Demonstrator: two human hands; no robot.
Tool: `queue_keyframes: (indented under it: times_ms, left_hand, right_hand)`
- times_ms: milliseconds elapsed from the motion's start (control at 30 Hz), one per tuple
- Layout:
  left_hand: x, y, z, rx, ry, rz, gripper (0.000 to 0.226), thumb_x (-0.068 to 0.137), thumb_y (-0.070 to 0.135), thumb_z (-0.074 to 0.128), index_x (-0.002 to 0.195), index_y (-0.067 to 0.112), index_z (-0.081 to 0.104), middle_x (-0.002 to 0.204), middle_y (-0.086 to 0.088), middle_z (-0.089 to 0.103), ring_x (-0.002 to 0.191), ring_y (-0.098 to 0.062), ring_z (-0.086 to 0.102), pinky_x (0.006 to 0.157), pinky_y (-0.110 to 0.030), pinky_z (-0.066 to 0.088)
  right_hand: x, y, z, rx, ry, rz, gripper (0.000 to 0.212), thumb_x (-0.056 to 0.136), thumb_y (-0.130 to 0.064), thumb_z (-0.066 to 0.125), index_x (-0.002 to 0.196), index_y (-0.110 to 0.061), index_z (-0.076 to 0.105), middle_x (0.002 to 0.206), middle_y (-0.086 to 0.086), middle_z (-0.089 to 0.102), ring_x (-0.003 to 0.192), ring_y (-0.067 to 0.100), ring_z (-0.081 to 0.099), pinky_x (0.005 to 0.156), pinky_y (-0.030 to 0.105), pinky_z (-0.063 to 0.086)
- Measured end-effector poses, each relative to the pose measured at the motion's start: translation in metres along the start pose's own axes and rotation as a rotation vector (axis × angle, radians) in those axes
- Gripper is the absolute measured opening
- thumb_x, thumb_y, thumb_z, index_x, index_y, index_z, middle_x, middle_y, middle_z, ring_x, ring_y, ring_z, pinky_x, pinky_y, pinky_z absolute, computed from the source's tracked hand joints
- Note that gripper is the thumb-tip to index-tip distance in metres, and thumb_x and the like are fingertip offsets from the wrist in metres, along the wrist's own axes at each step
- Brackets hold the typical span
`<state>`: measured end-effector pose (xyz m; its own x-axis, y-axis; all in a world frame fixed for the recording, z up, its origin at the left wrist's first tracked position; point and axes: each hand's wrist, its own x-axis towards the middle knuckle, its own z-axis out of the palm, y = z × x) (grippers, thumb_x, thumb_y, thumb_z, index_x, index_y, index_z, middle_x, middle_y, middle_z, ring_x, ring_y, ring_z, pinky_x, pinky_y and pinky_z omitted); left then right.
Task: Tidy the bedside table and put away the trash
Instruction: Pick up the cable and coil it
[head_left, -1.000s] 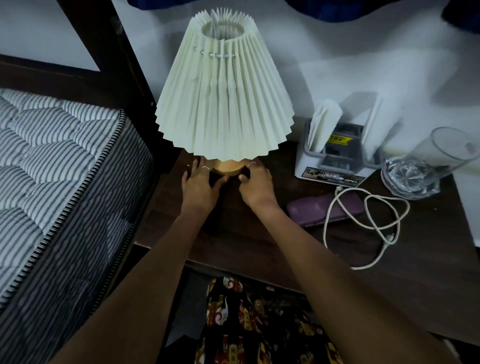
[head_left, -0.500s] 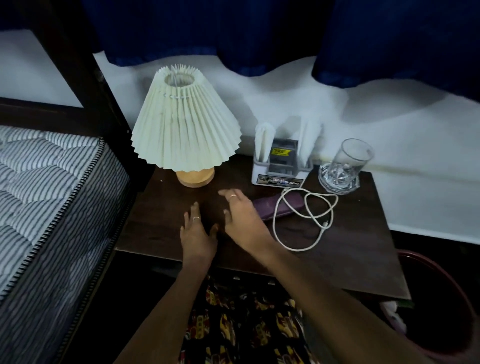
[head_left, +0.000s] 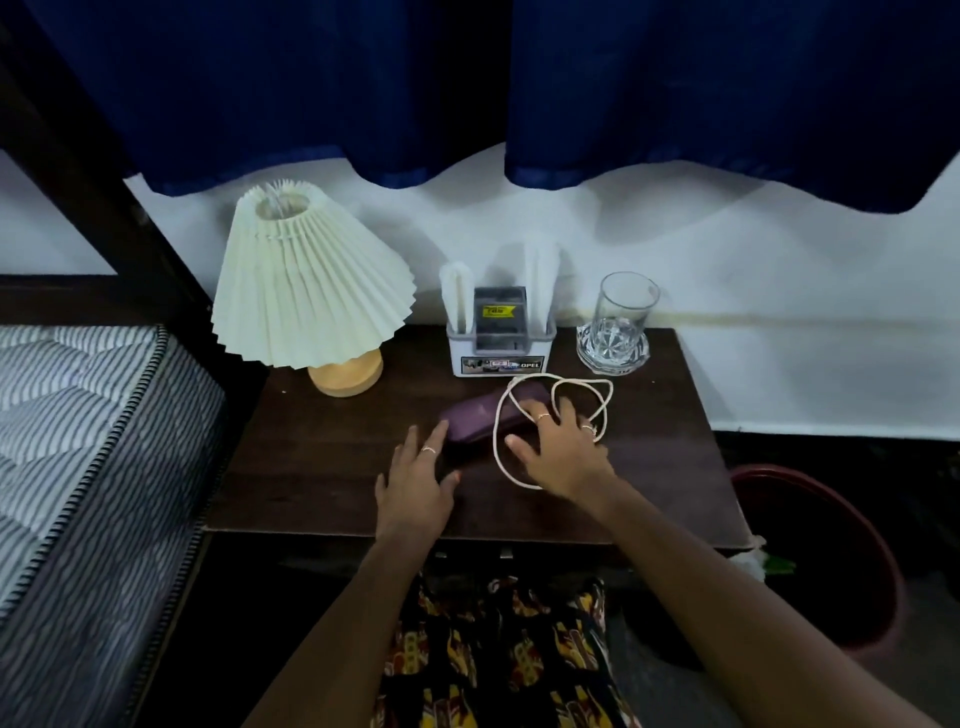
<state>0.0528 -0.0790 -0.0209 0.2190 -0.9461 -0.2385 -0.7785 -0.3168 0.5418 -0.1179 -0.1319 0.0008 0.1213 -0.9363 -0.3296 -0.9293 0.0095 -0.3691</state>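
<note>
On the dark wooden bedside table (head_left: 322, 467) a purple case (head_left: 475, 418) lies near the middle, with a white cable (head_left: 558, 387) looped over its right end. My right hand (head_left: 563, 452) is spread with straight fingers over the cable's loops, just right of the case. My left hand (head_left: 418, 480) hovers flat at the case's left end, fingertips close to it, holding nothing. A dark red bin (head_left: 826, 561) stands on the floor at the table's right.
A pleated cream lamp (head_left: 311, 296) stands at the back left, a white holder box (head_left: 501, 332) at the back middle, a clear glass (head_left: 621, 322) on a glass coaster at the back right. A striped mattress (head_left: 78, 441) borders the table's left side.
Both hands left the lamp base and moved right and toward me, to the purple case and cable. The camera pulled back, bringing the bin into view.
</note>
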Motion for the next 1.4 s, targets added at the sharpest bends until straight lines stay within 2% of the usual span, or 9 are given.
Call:
queue_keyframes:
  times_ms: [100, 200, 467, 667, 833, 1033, 1233, 1333, 1400]
  left_hand:
    - [0.001, 0.005, -0.001, 0.081, -0.005, 0.039, 0.062, 0.093, 0.031, 0.053, 0.146, 0.039, 0.021, 0.16, 0.001, 0.01, 0.146, -0.021, 0.013, 0.115, -0.053, 0.015]
    - [0.004, 0.006, 0.0, 0.083, 0.033, 0.047, 0.06, 0.093, 0.032, 0.052, 0.146, 0.036, 0.023, 0.159, 0.002, 0.013, 0.146, -0.019, 0.015, 0.115, -0.052, 0.016]
    - [0.008, 0.007, 0.01, 0.009, 0.071, 0.027, 0.064, 0.093, 0.033, 0.053, 0.148, 0.031, 0.02, 0.158, -0.002, 0.018, 0.143, -0.022, 0.025, 0.113, -0.049, 0.028]
    - [-0.005, 0.018, 0.009, -0.051, 0.038, -0.042, 0.077, 0.09, 0.034, 0.059, 0.15, 0.029, 0.01, 0.16, -0.002, 0.008, 0.145, -0.023, 0.017, 0.113, -0.047, 0.027]
    - [-0.022, 0.022, -0.007, -0.086, 0.055, -0.013, 0.081, 0.089, 0.035, 0.061, 0.15, 0.025, 0.009, 0.16, -0.002, 0.007, 0.146, -0.021, 0.016, 0.114, -0.045, 0.027]
    - [-0.046, 0.03, -0.037, -0.137, 0.128, 0.083, 0.085, 0.086, 0.032, 0.065, 0.15, 0.024, 0.012, 0.16, -0.002, 0.01, 0.146, -0.018, 0.014, 0.116, -0.041, 0.023]
    - [-0.073, 0.052, -0.062, -0.146, 0.205, 0.183, 0.085, 0.083, 0.03, 0.068, 0.15, 0.025, 0.015, 0.159, -0.002, 0.013, 0.145, -0.019, 0.02, 0.114, -0.037, 0.025]
    - [-0.088, 0.065, -0.069, -0.176, 0.208, 0.236, 0.084, 0.082, 0.027, 0.07, 0.149, 0.023, 0.02, 0.158, -0.003, 0.018, 0.144, -0.02, 0.023, 0.113, -0.035, 0.026]
    - [-0.094, 0.076, -0.073, -0.198, 0.201, 0.294, 0.082, 0.081, 0.026, 0.071, 0.148, 0.019, 0.025, 0.155, -0.005, 0.025, 0.142, -0.019, 0.028, 0.112, -0.032, 0.028]
  right_hand:
    - [0.001, -0.002, 0.006, -0.051, 0.08, 0.001, 0.056, 0.092, -0.03, 0.052, 0.14, -0.023, 0.026, 0.137, 0.011, 0.035, 0.128, 0.037, 0.039, 0.096, 0.054, 0.04]
    - [0.004, 0.001, 0.003, -0.103, 0.151, 0.045, 0.064, 0.083, -0.014, 0.059, 0.138, -0.015, 0.026, 0.132, 0.01, 0.045, 0.125, 0.032, 0.044, 0.091, 0.048, 0.044]
    - [0.003, 0.009, -0.011, -0.139, 0.381, -0.052, 0.043, 0.085, -0.004, 0.047, 0.126, -0.012, 0.045, 0.119, 0.009, 0.058, 0.115, 0.031, 0.051, 0.081, 0.042, 0.047]
    - [-0.01, 0.005, -0.041, 0.014, 0.544, -0.033, 0.032, 0.088, -0.002, 0.041, 0.116, -0.014, 0.05, 0.112, 0.01, 0.06, 0.105, 0.035, 0.057, 0.066, 0.036, 0.038]
    - [-0.045, 0.003, -0.09, 0.266, 0.659, 0.092, 0.021, 0.093, -0.012, 0.042, 0.11, -0.012, 0.054, 0.107, 0.019, 0.064, 0.102, 0.041, 0.059, 0.074, 0.042, 0.044]
    - [-0.094, 0.01, -0.148, 0.439, 0.862, -0.045, 0.017, 0.094, -0.023, 0.042, 0.104, -0.018, 0.055, 0.09, 0.009, 0.069, 0.091, 0.034, 0.063, 0.077, 0.044, 0.052]
    - [-0.147, 0.007, -0.197, 0.549, 0.945, -0.142, 0.015, 0.092, -0.02, 0.043, 0.1, -0.02, 0.056, 0.081, 0.0, 0.068, 0.08, 0.026, 0.065, 0.075, 0.051, 0.054]
    - [-0.178, 0.002, -0.218, 0.564, 0.969, -0.221, 0.011, 0.094, -0.019, 0.046, 0.097, -0.019, 0.057, 0.077, -0.003, 0.065, 0.076, 0.019, 0.065, 0.075, 0.048, 0.055]
    - [-0.2, -0.001, -0.231, 0.591, 0.95, -0.283, 0.011, 0.095, -0.015, 0.047, 0.092, -0.018, 0.057, 0.078, 0.0, 0.067, 0.071, 0.018, 0.064, 0.072, 0.04, 0.056]
